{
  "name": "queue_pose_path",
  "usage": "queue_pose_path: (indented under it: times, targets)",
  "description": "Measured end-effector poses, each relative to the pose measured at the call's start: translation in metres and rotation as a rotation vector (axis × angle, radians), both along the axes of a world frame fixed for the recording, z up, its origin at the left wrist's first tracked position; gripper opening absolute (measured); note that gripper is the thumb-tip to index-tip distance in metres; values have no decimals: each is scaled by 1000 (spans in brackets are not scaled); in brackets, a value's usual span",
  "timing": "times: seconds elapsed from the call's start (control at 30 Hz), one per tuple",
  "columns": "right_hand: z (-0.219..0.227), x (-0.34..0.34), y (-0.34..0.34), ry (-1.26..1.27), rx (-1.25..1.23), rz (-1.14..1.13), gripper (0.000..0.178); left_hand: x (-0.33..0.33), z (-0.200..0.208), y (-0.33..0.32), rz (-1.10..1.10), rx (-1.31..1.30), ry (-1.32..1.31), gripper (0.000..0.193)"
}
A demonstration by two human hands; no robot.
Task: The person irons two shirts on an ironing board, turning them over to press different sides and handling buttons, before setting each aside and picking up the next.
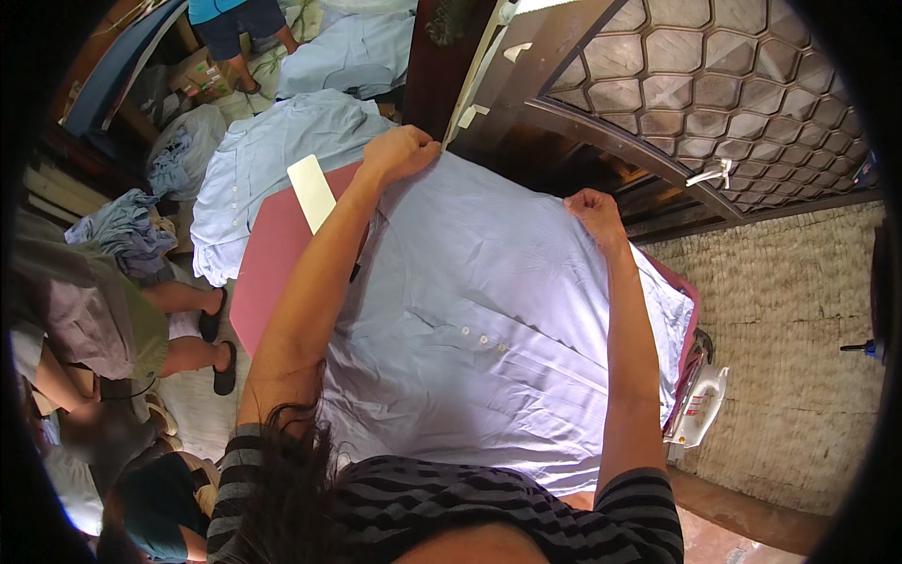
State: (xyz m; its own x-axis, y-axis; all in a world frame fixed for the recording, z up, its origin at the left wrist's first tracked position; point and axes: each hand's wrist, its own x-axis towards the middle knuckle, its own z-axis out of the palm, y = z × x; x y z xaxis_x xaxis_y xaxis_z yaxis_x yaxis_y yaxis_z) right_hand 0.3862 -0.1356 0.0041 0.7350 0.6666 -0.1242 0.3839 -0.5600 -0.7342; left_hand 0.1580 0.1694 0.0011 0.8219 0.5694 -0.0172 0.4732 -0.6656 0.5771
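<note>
A light blue buttoned shirt [451,263] lies spread over the pink table [268,273], with small white buttons showing near its middle. My left hand [402,152] is closed on the shirt's far left edge. At the far right part of the same edge, my right hand [597,218] pinches the cloth between bent fingers. Beside my left forearm, a pale cream card strip [312,193] rests on the table. Part of a dark object under my left forearm is too hidden to name.
More pale blue shirts [282,150] are piled beyond the table at the left. A dark wooden door with metal lattice [723,85] stands close at the far right. A white packet [700,404] hangs by the right table edge. Other people stand at the left, one beside crumpled cloth [127,230].
</note>
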Motion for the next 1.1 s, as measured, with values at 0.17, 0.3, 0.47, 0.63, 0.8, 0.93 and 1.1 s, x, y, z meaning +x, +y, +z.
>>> queue_pose_path:
  times: [0.17,0.3,0.47,0.63,0.8,0.93,1.1]
  targets:
    - [-7,-9,7,-338,-42,-68,20,15,-1,7,11,5,81,42]
    - [7,-4,10,-335,-165,-3,21,14,-3,18,-44,-218,-10,48]
    - [9,-34,18,-744,34,97,22,-22,-11,42,-376,-325,-287,36]
    - [16,-145,99,-589,459,515,24,-79,5,13,-274,43,-391,44]
    - [1,-185,153,-648,507,689,23,-199,36,-74,107,163,-390,40]
    - [13,-184,153,-428,566,654,23,-281,9,-139,359,146,-264,29]
    - [25,-263,104,-21,318,834,20,-290,-9,-163,529,184,-305,17]
